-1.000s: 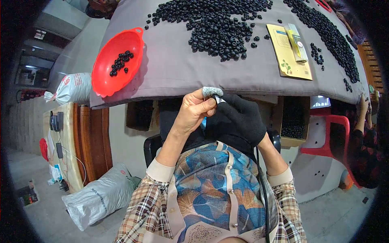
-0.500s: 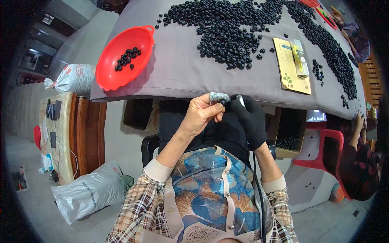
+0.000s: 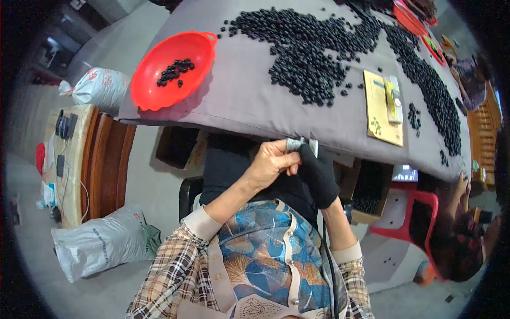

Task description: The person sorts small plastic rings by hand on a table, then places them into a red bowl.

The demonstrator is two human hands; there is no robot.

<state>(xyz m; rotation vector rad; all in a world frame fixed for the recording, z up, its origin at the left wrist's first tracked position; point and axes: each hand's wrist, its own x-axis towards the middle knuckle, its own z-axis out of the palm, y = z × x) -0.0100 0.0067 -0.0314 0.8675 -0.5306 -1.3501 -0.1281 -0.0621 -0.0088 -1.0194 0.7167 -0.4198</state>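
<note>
My hands meet mid-frame at the near edge of the table (image 3: pixel 234 103), which slopes down toward the right of the frame. Bare grey cloth gives room between the red bowl (image 3: pixel 149 91) at upper left and the heap of black pieces (image 3: pixel 303 69) at upper centre; right of centre, the yellow card (image 3: pixel 378 125) narrows it. My left hand (image 3: pixel 276 162) draws thumb and grey-covered forefinger together; whether a piece sits between them I cannot tell. My black-gloved right hand (image 3: pixel 320 175) grips a pale blade (image 3: pixel 314 148), pointing upward, just beside those fingers. Compared with half a second ago, more blade shows, the glove sits closer to my left fingertips, and the bowl's cluster looks unchanged
</note>
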